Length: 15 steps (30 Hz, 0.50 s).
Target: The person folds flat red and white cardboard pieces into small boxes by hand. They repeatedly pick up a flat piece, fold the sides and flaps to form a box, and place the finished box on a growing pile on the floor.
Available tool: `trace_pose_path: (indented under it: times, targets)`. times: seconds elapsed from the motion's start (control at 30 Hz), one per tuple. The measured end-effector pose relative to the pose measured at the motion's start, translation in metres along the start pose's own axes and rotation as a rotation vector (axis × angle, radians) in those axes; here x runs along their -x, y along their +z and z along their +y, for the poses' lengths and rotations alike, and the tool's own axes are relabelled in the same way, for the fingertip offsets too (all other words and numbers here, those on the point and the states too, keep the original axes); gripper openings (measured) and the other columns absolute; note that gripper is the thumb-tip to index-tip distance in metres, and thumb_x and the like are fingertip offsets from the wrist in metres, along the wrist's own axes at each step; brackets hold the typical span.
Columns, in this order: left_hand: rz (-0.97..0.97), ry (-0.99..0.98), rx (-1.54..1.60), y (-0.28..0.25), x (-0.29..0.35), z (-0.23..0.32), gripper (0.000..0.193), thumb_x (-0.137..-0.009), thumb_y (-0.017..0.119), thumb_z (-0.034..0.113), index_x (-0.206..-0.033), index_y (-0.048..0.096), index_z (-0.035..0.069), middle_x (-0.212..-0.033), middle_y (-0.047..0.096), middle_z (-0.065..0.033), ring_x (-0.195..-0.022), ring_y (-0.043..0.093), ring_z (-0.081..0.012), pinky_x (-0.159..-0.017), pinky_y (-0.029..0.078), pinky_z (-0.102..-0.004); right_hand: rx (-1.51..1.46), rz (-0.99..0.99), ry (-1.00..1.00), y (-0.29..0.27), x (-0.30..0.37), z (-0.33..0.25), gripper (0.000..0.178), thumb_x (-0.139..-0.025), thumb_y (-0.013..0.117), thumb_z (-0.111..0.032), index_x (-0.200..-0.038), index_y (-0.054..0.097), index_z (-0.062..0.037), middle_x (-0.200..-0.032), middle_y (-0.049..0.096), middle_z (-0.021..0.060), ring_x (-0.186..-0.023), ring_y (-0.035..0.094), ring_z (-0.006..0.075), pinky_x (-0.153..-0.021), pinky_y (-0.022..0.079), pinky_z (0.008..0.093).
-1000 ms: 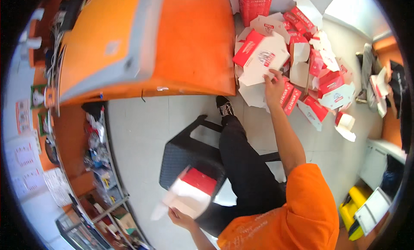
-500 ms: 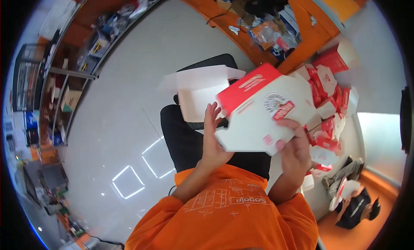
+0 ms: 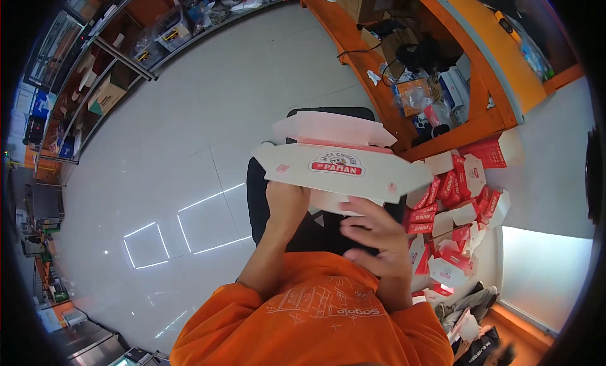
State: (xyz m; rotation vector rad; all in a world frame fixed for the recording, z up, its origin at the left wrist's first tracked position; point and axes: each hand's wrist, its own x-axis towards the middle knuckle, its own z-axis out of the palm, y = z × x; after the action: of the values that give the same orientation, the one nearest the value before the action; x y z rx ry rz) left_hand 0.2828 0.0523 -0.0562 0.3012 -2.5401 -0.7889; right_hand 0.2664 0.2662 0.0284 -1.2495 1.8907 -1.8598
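A partly folded food carton with a white printed panel, angled side flaps and some red is held above my lap. My left hand is closed on its lower left edge, with the fingertips hidden beneath the panel. Just below the panel's lower edge, my right hand has its fingers apart; a fingertip comes close to the carton, and I cannot tell whether it touches. Directly beyond the held carton shows a pale, open carton above a black seat, mostly covered by the printed panel.
Several red and white cartons lie heaped on the right. An orange workbench with cluttered shelves stands at the far right. Shelving with plastic bins runs along the far left. Another person sits at the lower right, holding something white.
The held carton has turned and moved left, its printed panel now lying crosswise. My left hand has closed on its edge. My right hand has come off the panel, fingers spreading.
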Motion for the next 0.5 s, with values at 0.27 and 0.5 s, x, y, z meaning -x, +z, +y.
trace_pose_path:
  times: [0.27,0.5]
  targets:
    - [-0.087,-0.17,0.045,0.013,-0.027,-0.007,0.023,-0.092,0.05,0.008,-0.112,0.059,-0.001,-0.092,0.065,-0.0209,-0.079,0.064,-0.0437,-0.068,0.052,-0.0506,0.154,0.499,0.291,-0.016,0.027,0.099,0.051,-0.1,0.053,-0.027,-0.141,0.043,0.0003,-0.143,0.043,0.0159,-0.129,0.045,0.0251,-0.103,0.039,0.0365]
    - [-0.145,-0.225,0.051,0.011,-0.048,-0.015,0.024,-0.094,0.051,0.011,-0.112,0.065,0.004,-0.09,0.063,-0.0209,-0.086,0.061,-0.0413,-0.075,0.049,-0.0499,0.084,0.591,0.285,-0.01,0.011,0.128,0.051,-0.101,0.051,-0.028,-0.141,0.042,0.0029,-0.142,0.044,0.0151,-0.128,0.047,0.024,-0.104,0.039,0.0347]
